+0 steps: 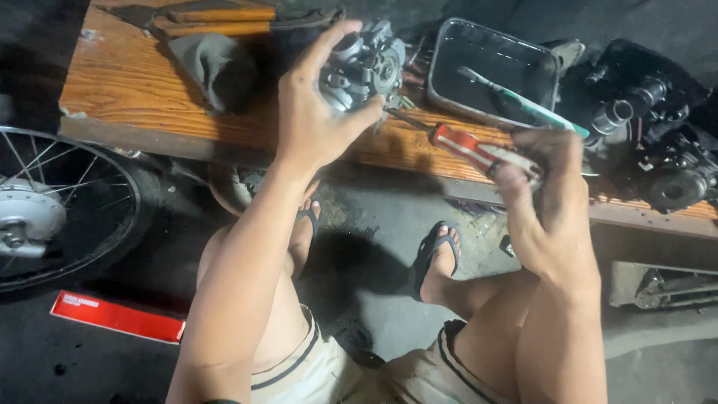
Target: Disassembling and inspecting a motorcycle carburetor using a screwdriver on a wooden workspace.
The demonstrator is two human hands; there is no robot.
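Dim workshop floor fills the lower frame, with a long wooden tabletop [134,82] running across the top. At centre, the left hand [318,112] has its grip wrapped around a small metal carburettor [364,66], thumb and fingers closed on its body, holding it up just above the plank. To the right, the right hand [542,168] is clenched on the red handle of a screwdriver [464,146]; the hand is blurred, but its fingers are pressed around the handle, and the shaft points up and left so that the tip meets the lower edge of the carburettor.

Judging by this, the work on the carburettor is under way: the tool is engaged at a screw or fitting, and the body looks largely assembled, so much seems left to do.

Further out, a dark metal tray [449,60] holding a toothbrush [523,101] sits upper right, with black engine parts [651,127] beside it. A grey rag [213,67] and orange-handled tools [217,21] lie upper left. A spoked wheel [52,202] stands at the left edge, a red box [116,316] on the floor below it.
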